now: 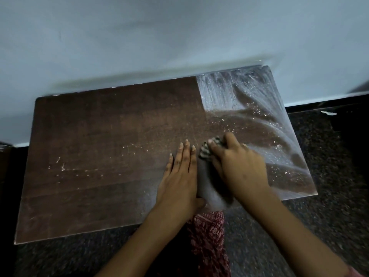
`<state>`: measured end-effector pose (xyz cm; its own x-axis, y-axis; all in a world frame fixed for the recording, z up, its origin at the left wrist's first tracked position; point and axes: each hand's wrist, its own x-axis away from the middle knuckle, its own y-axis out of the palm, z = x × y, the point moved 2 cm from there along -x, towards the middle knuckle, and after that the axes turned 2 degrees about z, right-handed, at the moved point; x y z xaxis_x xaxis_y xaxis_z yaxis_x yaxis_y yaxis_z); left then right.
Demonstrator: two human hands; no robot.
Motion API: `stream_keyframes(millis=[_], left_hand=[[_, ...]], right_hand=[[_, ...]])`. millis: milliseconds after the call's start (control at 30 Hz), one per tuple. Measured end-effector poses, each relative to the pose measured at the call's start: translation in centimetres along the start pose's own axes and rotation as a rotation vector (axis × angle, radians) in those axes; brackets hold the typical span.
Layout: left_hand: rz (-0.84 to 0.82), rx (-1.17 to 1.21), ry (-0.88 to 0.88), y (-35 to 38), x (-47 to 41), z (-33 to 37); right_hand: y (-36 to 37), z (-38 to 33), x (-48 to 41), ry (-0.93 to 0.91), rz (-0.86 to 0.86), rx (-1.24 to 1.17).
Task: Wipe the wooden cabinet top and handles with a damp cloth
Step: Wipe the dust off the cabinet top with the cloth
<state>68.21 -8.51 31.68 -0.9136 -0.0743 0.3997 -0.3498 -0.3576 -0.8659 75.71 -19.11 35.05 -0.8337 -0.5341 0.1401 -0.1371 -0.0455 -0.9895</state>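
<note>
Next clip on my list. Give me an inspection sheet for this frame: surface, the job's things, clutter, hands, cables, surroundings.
Surface: the dark brown cabinet top has wet streaks and glinting droplets on its right part and pale specks on its left.
Job's things: a striped cloth is bunched on the top; the handles are not in view.
Clutter: nothing seen.
Hands: the left hand lies flat on the top with its fingers straight, beside the cloth; the right hand grips the cloth.
Cables: nothing seen.
Surroundings: a pale wall stands behind, a dark speckled floor lies around, and a red patterned garment shows below the near edge.
</note>
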Motion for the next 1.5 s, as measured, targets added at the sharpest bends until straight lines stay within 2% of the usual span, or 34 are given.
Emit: stream_keyframes(millis=[367, 600, 767, 1000, 1267, 1500], left_hand=[[-0.030, -0.066, -0.001, -0.2, -0.1, 0.2], [-0.020, -0.076, -0.002, -0.1, 0.0, 0.4], [-0.036, -0.067, 0.004, -0.3, 0.0, 0.2], [-0.054, -0.067, -0.002, -0.6, 0.1, 0.4], [-0.074, -0.194, -0.017, -1.1, 0.0, 0.8], [-0.086, -0.129, -0.039, -0.6, -0.2, 1.3]], right_hand=[[-1.7, -0.4, -15.4, 0.077, 0.082, -0.040], [-1.7, 0.0, -16.7, 0.079, 0.146, -0.068], [-1.3, 0.7, -13.3, 0.100, 0.113, -0.114], [0.6, 0.6, -2.8, 0.112, 0.138, -0.069], [1.2, -0.3, 6.0, 0.173, -0.024, -0.071], [2.1, 0.6, 11.2, 0.199, -0.128, -0.044]])
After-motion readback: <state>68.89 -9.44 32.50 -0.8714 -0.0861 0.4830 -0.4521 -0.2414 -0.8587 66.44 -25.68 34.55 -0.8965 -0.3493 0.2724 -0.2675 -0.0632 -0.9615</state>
